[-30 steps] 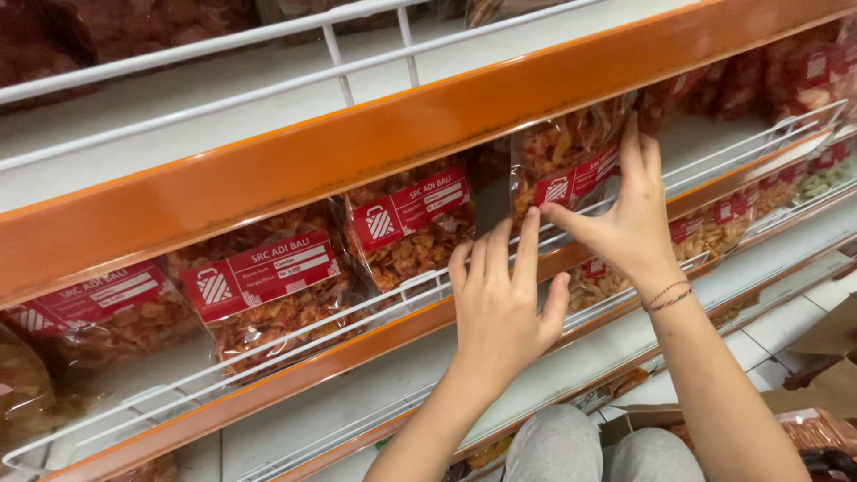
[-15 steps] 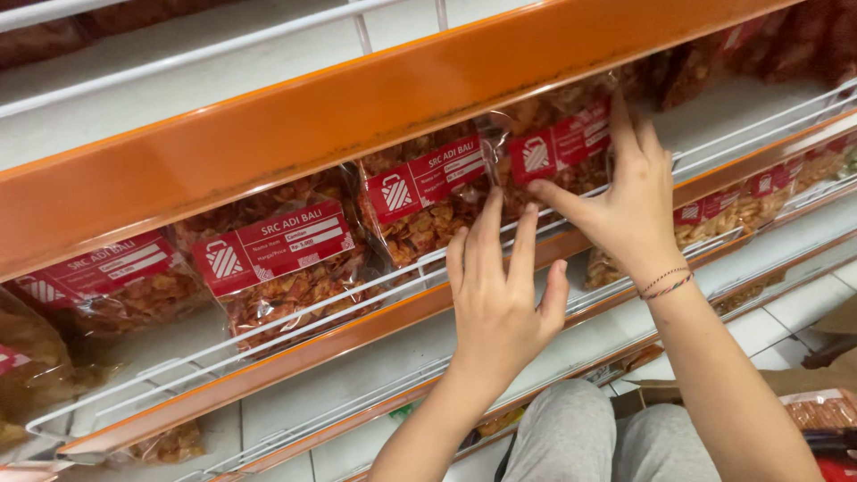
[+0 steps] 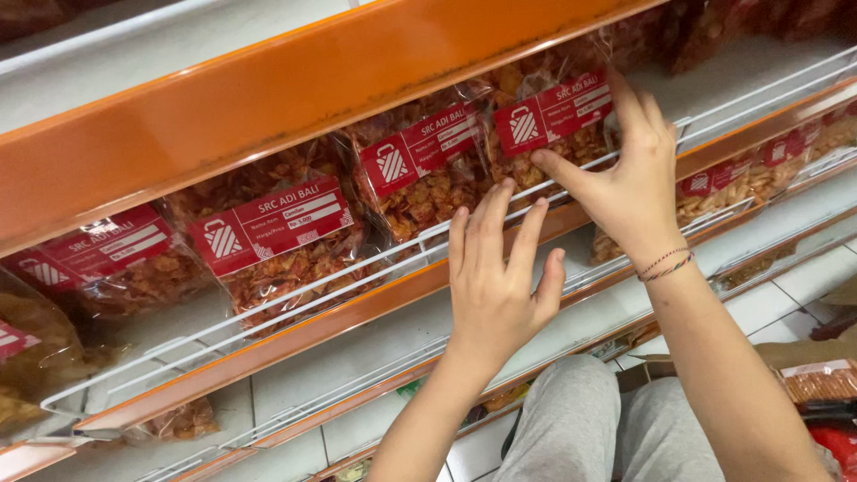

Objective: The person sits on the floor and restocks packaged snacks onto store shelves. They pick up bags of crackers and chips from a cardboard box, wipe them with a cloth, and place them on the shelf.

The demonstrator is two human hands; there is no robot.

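Clear bags of brown-red fried snacks with red labels stand in a row on an orange-edged shelf behind a white wire rail point(image 3: 295, 308). My right hand point(image 3: 625, 174) grips the rightmost bag point(image 3: 549, 125), thumb under its front and fingers at its right side. My left hand point(image 3: 495, 277) is flat with fingers apart, its fingertips on the wire rail just below the neighbouring bag point(image 3: 424, 174). Another bag point(image 3: 281, 236) stands further left. A thread bracelet is on my right wrist.
An orange shelf edge point(image 3: 268, 98) overhangs the bags from above. A lower shelf point(image 3: 750, 178) holds more snack bags at the right. My grey-trousered knees point(image 3: 580, 419) are below, over white floor tiles, with packets in a box point(image 3: 817, 384) at the bottom right.
My right hand has moved up and closed on the rightmost bag, shifting it. My left hand has stayed at the rail, and the view has drifted so the shelf sits lower right.
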